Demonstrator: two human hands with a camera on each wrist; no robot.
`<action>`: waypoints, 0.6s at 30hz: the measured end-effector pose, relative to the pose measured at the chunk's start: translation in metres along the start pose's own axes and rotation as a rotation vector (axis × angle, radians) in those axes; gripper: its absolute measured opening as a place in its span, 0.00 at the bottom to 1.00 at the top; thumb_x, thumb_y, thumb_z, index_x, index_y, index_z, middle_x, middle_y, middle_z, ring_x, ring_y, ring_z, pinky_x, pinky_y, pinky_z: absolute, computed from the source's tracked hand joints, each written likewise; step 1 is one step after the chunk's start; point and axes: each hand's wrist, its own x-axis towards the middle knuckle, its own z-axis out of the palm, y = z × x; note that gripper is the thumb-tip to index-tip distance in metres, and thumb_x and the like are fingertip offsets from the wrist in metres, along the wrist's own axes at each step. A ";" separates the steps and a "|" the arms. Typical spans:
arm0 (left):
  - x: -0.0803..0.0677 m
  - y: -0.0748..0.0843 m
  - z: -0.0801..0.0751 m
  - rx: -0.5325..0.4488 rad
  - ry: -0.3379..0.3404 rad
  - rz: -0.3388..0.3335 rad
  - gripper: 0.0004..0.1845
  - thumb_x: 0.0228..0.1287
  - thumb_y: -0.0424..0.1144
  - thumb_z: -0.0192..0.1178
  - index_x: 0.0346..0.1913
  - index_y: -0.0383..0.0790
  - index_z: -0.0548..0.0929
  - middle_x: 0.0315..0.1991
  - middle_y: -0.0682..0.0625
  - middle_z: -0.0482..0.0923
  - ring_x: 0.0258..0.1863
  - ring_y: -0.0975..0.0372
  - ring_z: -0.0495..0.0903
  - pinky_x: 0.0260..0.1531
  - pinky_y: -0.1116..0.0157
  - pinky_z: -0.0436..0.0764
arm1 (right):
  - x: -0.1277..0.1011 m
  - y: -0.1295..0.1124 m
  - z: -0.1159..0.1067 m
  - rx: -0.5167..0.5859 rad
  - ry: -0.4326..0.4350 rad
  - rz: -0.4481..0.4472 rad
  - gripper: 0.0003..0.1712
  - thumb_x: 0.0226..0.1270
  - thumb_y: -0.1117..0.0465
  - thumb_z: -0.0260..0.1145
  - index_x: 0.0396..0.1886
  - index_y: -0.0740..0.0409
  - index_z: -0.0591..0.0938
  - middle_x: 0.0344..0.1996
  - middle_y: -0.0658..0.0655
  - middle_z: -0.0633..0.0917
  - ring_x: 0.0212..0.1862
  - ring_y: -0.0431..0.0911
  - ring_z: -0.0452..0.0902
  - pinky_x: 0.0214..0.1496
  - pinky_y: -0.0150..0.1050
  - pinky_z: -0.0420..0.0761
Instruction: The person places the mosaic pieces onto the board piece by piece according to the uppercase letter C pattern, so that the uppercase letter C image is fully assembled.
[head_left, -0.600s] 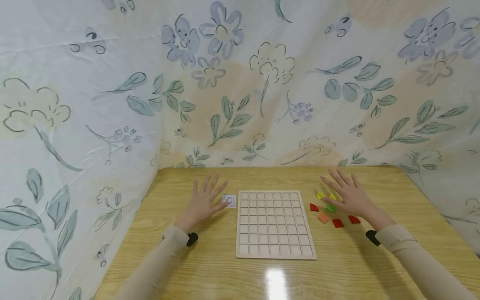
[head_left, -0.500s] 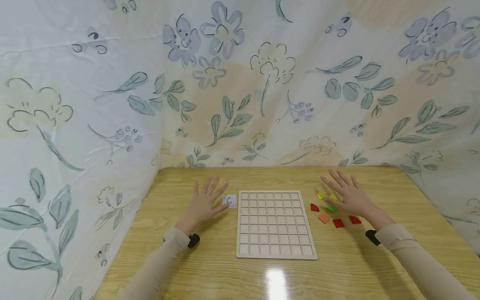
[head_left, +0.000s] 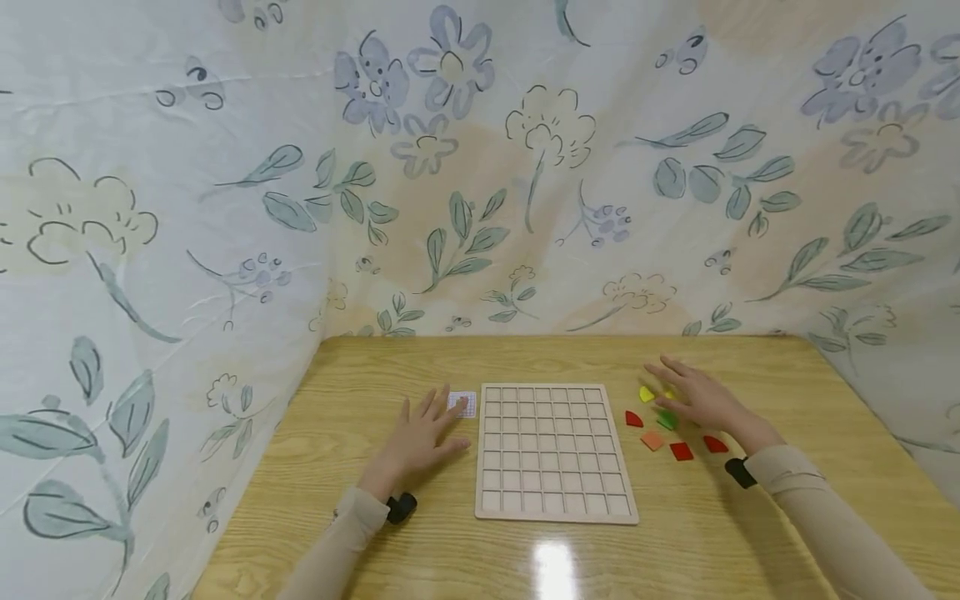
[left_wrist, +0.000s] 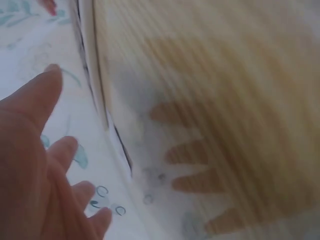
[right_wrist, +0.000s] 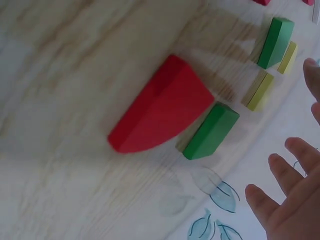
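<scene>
A pale wooden grid board [head_left: 553, 450] lies flat in the middle of the wooden table [head_left: 525, 358]. My left hand [head_left: 422, 435] rests palm down just left of it, fingers spread, holding nothing; its fingertips are beside a small printed card [head_left: 462, 403]. The left wrist view is blurred and shows my left hand [left_wrist: 35, 165] open above the tabletop. My right hand [head_left: 693, 396] hovers open over loose coloured pieces: yellow [head_left: 646, 393], green [head_left: 665, 419], red [head_left: 633, 418], orange [head_left: 652, 440]. In the right wrist view a red curved piece [right_wrist: 162, 107] and a green block [right_wrist: 211, 131] lie below my right hand [right_wrist: 287, 200].
Floral cloth [head_left: 480, 167] walls the table in at the back and on both sides. More pieces, red [head_left: 681, 451] and red [head_left: 714, 444], lie by my right wrist. A light glare [head_left: 553, 567] marks the near table edge.
My left hand has slid back toward me and settled lower beside the board. My right hand has dropped lower over the coloured pieces.
</scene>
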 end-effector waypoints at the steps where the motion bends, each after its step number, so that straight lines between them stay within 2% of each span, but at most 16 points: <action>1: -0.002 0.002 0.001 -0.008 -0.011 -0.003 0.36 0.65 0.62 0.46 0.72 0.54 0.54 0.74 0.43 0.43 0.72 0.45 0.44 0.63 0.35 0.39 | 0.000 0.001 0.001 0.010 -0.003 -0.002 0.35 0.64 0.50 0.62 0.68 0.58 0.65 0.66 0.73 0.59 0.61 0.72 0.59 0.54 0.69 0.65; 9: -0.018 0.016 0.008 -0.123 -0.112 0.000 0.38 0.63 0.64 0.48 0.72 0.54 0.54 0.74 0.43 0.42 0.72 0.44 0.43 0.63 0.35 0.39 | 0.006 0.004 0.006 0.110 -0.055 -0.018 0.28 0.65 0.55 0.62 0.62 0.62 0.71 0.64 0.75 0.60 0.61 0.73 0.59 0.52 0.68 0.67; 18: -0.026 0.033 0.005 -0.143 -0.201 0.027 0.39 0.62 0.63 0.51 0.72 0.53 0.55 0.73 0.40 0.43 0.72 0.43 0.42 0.63 0.35 0.43 | 0.015 0.011 0.014 0.126 -0.063 -0.038 0.17 0.63 0.64 0.62 0.53 0.61 0.77 0.59 0.76 0.67 0.61 0.71 0.60 0.55 0.66 0.66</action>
